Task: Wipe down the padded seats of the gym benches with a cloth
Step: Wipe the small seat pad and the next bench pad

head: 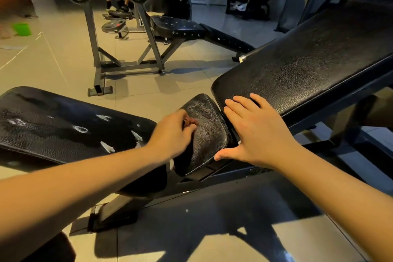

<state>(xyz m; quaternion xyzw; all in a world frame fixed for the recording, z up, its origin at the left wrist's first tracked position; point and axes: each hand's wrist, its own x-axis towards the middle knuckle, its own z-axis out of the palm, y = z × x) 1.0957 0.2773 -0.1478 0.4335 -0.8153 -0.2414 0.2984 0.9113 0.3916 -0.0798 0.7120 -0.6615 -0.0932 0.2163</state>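
Note:
A black gym bench runs across the view in three pads. The left pad (63, 125) shows wet streaks and white scuffs. My left hand (172, 134) lies on the small middle seat pad (209, 132), fingers curled round a small reddish cloth (190, 122), which is mostly hidden under the fingers. My right hand (257, 130) rests flat on the lower end of the inclined back pad (308, 66), fingers straight and thumb spread toward the seat pad.
Another bench (176, 27) in a grey rack (95, 53) with weight plates stands behind on the tiled floor. People stand and sit at the back. A green object (21, 28) lies on the floor at far left.

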